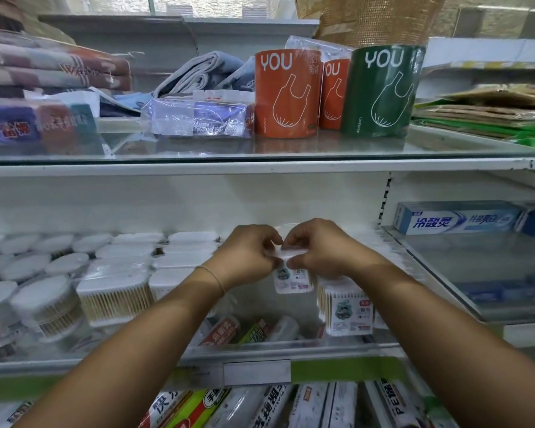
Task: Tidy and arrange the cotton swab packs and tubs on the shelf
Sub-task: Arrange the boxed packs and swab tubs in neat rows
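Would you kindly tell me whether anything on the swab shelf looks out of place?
One small swab pack is out of line, held up by its top edge between the left hand and right hand. It hangs over a gap between the boxed swabs and an upright pack.

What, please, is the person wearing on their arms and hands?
The left hand and the right hand are bare, with no gloves or rings visible. The forearms are uncovered too, with no sleeve in view. A thin, pale bracelet circles the left wrist.
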`<move>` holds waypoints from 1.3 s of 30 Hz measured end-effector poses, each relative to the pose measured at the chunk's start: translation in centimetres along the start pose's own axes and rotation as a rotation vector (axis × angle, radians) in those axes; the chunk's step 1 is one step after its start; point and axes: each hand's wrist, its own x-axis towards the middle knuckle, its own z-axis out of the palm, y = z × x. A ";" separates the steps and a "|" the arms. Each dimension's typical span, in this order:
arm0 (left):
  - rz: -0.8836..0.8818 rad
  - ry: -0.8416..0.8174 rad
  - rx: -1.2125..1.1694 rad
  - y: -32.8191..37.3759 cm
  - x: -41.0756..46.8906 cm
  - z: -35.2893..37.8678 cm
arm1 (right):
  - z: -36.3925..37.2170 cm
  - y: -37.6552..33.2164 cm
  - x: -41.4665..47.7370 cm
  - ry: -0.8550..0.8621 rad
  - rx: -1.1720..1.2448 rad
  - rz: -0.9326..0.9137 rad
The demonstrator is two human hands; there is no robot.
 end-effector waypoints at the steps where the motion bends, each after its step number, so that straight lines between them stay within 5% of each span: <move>1: 0.006 -0.002 0.025 0.0 0.0 0.4 | 0.3 0.3 0.0 0.007 -0.027 -0.004; 7: 0.013 0.031 0.091 0.3 0.6 1.9 | 1.0 0.4 0.2 0.075 -0.336 -0.009; 17: 0.073 0.036 0.208 -0.3 1.0 2.2 | 0.8 -0.3 0.0 0.040 -0.428 0.009; 23: 0.050 0.108 0.241 -1.0 1.4 -0.5 | 0.8 -1.1 0.2 0.122 -0.409 -0.046; 29: -0.106 0.078 0.623 -2.8 1.5 -1.1 | 1.4 -2.6 0.4 0.147 -0.367 -0.107; 39: -0.085 0.031 0.556 -3.1 0.8 -1.0 | 2.6 -2.7 0.4 0.117 -0.344 -0.108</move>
